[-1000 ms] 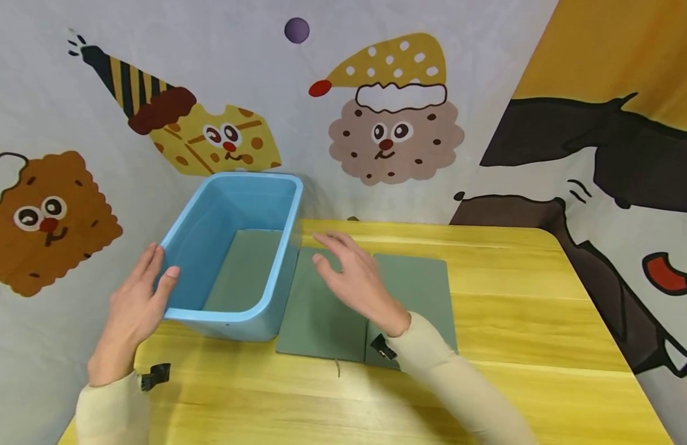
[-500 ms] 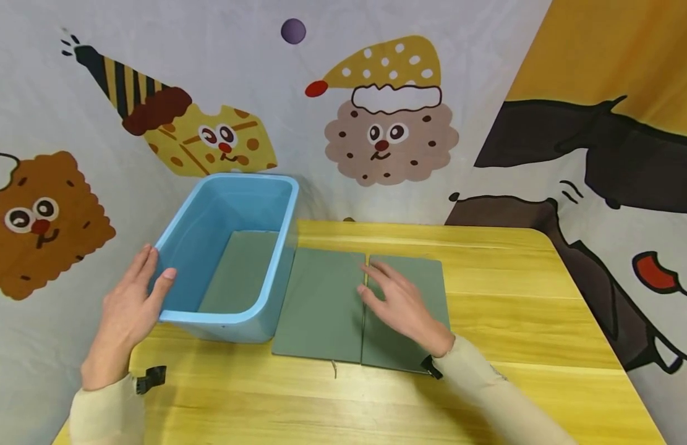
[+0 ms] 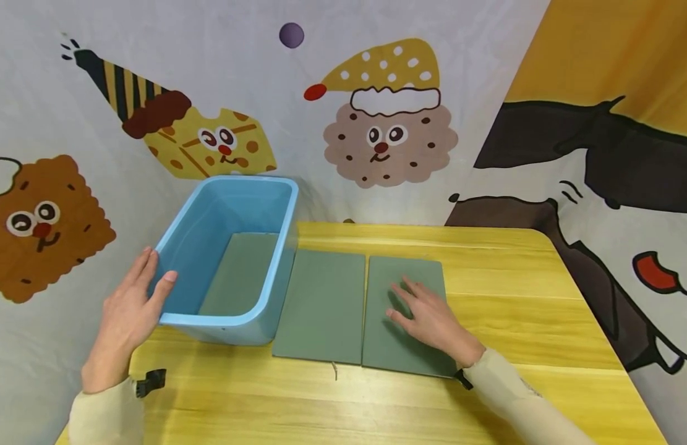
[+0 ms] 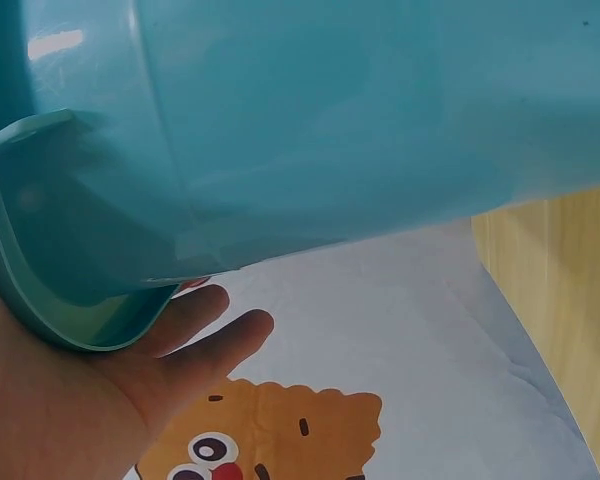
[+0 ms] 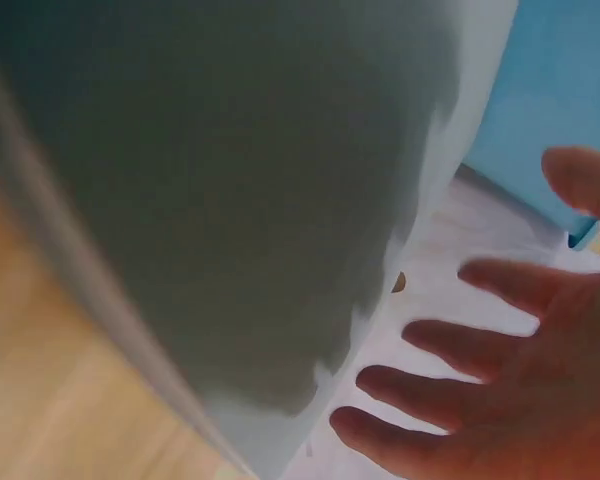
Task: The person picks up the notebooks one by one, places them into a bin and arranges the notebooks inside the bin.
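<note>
Head view: left hand (image 3: 126,315) at left-center, fingers straight, thumb hooked over the near-left rim of the blue bin (image 3: 232,247), right hand (image 3: 432,321) flat with fingers spread on the right green panel (image 3: 404,278) at frame center, beside the left green panel (image 3: 321,303).

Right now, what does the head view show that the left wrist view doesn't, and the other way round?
Head view only: the right hand lying flat on the right green pad, a second green pad beside it, a third green pad inside the tub, and the cartoon backdrop all round. Left wrist view only: the underside of the tub's rim resting against the palm, fingers straight beneath it. Both show the left hand at the blue tub, the yellow table and the biscuit cartoon.
</note>
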The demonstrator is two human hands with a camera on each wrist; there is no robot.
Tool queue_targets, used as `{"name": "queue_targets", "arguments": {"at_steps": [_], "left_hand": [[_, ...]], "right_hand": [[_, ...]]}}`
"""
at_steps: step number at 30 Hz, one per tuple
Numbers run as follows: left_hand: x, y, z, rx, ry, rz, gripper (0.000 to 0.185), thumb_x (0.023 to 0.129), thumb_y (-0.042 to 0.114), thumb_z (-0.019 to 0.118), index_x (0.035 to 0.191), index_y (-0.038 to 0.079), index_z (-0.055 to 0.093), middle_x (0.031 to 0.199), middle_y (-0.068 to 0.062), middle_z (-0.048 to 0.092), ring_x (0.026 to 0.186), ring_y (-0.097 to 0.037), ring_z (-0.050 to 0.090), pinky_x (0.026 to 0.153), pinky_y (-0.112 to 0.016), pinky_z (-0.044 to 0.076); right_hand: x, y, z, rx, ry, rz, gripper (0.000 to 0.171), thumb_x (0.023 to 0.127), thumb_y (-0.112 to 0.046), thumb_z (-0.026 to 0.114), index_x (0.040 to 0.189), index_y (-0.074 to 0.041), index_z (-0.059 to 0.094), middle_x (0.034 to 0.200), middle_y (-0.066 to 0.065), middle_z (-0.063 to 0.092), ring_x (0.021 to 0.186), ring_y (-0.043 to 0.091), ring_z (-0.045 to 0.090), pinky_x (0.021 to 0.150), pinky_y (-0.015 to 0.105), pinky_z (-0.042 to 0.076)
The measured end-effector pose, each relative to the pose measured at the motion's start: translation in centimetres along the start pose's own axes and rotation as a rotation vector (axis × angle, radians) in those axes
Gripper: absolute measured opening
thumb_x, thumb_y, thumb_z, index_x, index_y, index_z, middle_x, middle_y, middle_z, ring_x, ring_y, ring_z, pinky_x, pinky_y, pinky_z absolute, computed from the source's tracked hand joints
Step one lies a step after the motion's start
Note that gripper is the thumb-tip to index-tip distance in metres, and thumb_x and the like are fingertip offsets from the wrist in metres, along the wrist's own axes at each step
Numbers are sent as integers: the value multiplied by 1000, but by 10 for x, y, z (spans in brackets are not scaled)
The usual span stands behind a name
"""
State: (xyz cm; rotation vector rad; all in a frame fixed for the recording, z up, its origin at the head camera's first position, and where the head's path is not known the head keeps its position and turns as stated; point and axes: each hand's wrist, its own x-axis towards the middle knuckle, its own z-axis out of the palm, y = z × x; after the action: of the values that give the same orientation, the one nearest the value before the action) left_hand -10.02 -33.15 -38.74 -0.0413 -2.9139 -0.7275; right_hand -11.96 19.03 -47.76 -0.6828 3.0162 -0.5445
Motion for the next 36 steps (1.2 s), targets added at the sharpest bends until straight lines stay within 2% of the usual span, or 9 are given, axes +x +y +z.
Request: {"name": "queue_targets", "arguments": {"at_steps": [7, 10, 15, 20, 29, 36], "left_hand": [[3, 1, -1, -4, -7, -1, 72, 113, 46, 31, 164, -1, 12, 171, -23, 6, 149, -59, 16, 101, -84, 16], [6, 2, 0, -1, -13, -5, 73, 113, 47, 31, 164, 0, 11, 172, -22, 6, 150, -58, 15, 103, -84, 16], [7, 3, 0, 0, -16, -9, 74, 112, 49, 31, 165, 1, 10, 172, -21, 5, 150, -58, 16, 102, -85, 15], [6, 4, 0, -4, -12, -11, 74, 112, 49, 31, 165, 2, 10, 172, -22, 6, 150, -58, 15, 102, -85, 15], [3, 2, 1, 1, -2, -2, 72, 113, 47, 32, 164, 0, 12, 172, -22, 7, 149, -59, 17, 101, -84, 17], [1, 1, 2, 4, -13, -15, 73, 113, 47, 31, 165, 1, 11, 172, -22, 5, 150, -58, 15, 104, -83, 15]], "right_hand": [[-24, 1, -1, -76, -152, -44, 73, 99, -61, 58, 153, -12, 54, 160, 25, 40, 143, 56, 36, 105, 74, 37], [-31, 0, -1, -60, -216, -67, 80, 96, -68, 57, 155, -14, 51, 164, 23, 34, 148, 56, 29, 107, 76, 32], [-41, 0, 3, -41, -293, -161, 94, 89, -75, 61, 160, -16, 42, 169, 19, 24, 152, 53, 20, 109, 78, 26], [-46, 4, 5, -68, -294, -225, 96, 88, -70, 67, 162, -16, 37, 170, 16, 23, 153, 49, 21, 111, 76, 26], [-47, 12, 7, -153, -249, -290, 84, 93, -61, 68, 159, -16, 44, 167, 17, 31, 151, 45, 31, 110, 69, 36], [-49, 25, 1, -144, -236, -293, 78, 93, -52, 74, 157, -14, 48, 164, 18, 36, 148, 46, 36, 108, 69, 39]]}}
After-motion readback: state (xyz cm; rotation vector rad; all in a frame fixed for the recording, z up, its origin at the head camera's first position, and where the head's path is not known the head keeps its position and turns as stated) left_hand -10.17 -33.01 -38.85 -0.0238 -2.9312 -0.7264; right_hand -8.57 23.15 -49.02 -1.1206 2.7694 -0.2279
